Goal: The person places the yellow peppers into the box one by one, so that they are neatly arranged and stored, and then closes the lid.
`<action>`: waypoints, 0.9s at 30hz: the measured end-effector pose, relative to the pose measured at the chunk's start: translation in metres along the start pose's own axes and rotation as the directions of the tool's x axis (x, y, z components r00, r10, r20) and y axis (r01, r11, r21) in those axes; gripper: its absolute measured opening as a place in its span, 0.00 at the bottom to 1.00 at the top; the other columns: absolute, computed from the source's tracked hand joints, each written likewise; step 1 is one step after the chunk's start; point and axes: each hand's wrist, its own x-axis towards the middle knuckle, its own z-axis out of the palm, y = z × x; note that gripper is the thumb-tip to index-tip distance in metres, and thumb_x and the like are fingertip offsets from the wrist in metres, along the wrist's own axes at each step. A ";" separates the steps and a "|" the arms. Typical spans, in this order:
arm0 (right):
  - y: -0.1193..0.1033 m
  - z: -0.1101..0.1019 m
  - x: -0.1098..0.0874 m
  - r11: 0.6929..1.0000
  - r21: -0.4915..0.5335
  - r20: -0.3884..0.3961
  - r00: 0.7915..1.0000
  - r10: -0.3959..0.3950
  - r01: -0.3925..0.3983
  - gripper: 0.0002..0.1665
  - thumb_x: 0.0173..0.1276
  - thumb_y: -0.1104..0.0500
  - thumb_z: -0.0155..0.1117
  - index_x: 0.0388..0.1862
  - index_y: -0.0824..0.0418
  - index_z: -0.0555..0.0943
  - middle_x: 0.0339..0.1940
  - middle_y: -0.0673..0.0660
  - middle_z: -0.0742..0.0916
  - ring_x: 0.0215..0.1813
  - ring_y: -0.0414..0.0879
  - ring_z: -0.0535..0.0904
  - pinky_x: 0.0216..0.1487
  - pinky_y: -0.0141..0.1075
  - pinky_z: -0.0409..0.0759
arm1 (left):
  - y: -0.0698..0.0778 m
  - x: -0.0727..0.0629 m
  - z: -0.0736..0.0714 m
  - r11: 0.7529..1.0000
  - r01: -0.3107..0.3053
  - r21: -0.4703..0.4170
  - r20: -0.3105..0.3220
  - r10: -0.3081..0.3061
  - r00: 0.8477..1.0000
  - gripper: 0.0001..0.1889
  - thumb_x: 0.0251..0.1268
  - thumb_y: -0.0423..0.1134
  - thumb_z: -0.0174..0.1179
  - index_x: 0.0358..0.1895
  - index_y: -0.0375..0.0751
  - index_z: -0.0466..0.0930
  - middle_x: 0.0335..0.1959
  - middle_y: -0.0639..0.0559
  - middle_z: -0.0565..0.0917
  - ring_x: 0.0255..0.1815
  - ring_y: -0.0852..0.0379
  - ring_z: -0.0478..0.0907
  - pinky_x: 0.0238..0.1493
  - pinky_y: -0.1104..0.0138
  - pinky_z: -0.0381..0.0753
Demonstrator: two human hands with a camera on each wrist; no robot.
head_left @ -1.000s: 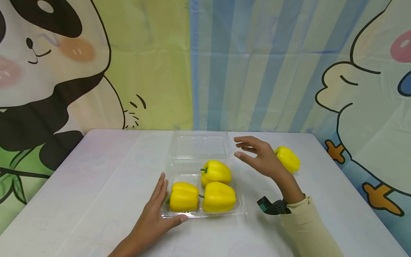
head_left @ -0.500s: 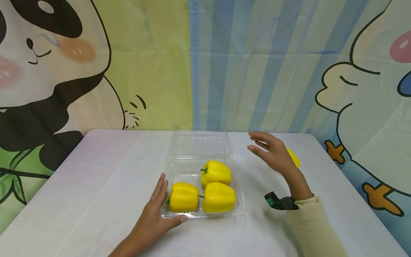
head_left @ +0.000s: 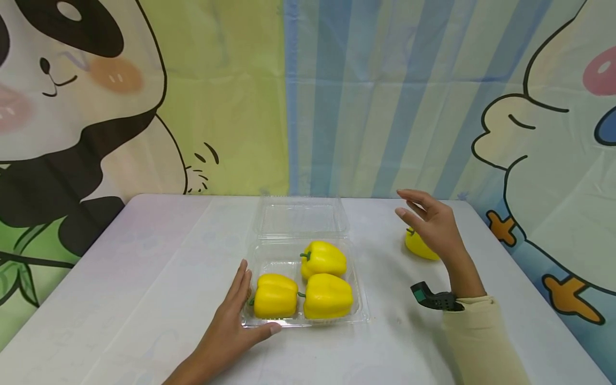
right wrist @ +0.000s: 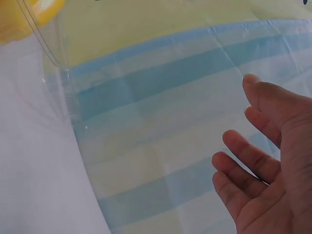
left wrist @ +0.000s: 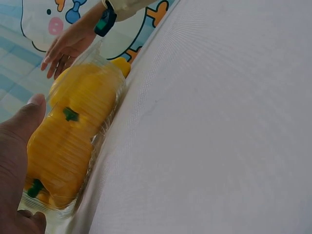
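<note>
A clear plastic clamshell box point(head_left: 278, 250) lies opened flat on the white table with three yellow bell peppers in it: one at the back right point(head_left: 324, 259), one at front right point(head_left: 329, 295), one at front left point(head_left: 276, 295). My left hand point(head_left: 226, 326) rests along the box's left front corner, fingers straight on the side and thumb at the front edge. Over a fourth yellow bell pepper point(head_left: 417, 248) to the right of the box, my right hand point(head_left: 435, 227) hovers with loosely bent fingers. The right wrist view shows that hand point(right wrist: 273, 170) holding nothing.
The box's clear lid point(head_left: 303, 216) is folded back toward the table's far edge. A cartoon-printed curtain point(head_left: 361, 96) hangs behind the white table point(head_left: 120, 299). My right wrist wears a black strap point(head_left: 435, 299) below a beige sleeve point(head_left: 481, 337).
My right hand has moved right, away from the box, and now overlaps the lone pepper from above. The left hand, the box and its peppers stay where they were.
</note>
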 end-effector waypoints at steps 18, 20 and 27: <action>0.034 -0.024 -0.010 0.970 -0.098 -0.066 0.974 0.218 -0.224 0.30 0.70 0.47 0.63 0.66 0.59 0.75 0.67 0.59 0.76 0.74 0.54 0.60 0.71 0.56 0.57 | 0.001 0.001 0.000 1.000 0.002 0.002 0.006 -0.002 1.000 0.62 0.46 0.63 0.72 0.76 0.32 0.46 0.80 0.57 0.38 0.76 0.46 0.48 0.68 0.50 0.58; 0.039 -0.026 -0.011 0.965 -0.101 -0.064 0.970 0.235 -0.240 0.30 0.70 0.47 0.62 0.67 0.59 0.74 0.67 0.60 0.76 0.74 0.56 0.60 0.70 0.57 0.57 | 0.001 0.001 0.000 1.000 0.003 0.004 0.006 -0.003 1.000 0.62 0.45 0.62 0.72 0.76 0.32 0.47 0.80 0.56 0.38 0.76 0.46 0.49 0.68 0.50 0.58; 0.053 -0.029 -0.014 0.943 -0.121 -0.060 0.951 0.304 -0.309 0.33 0.70 0.43 0.62 0.68 0.58 0.73 0.68 0.58 0.75 0.72 0.55 0.63 0.69 0.51 0.61 | 0.001 0.000 -0.001 1.000 0.008 -0.010 0.005 -0.008 1.000 0.63 0.45 0.63 0.72 0.77 0.33 0.46 0.80 0.57 0.39 0.76 0.47 0.50 0.68 0.49 0.58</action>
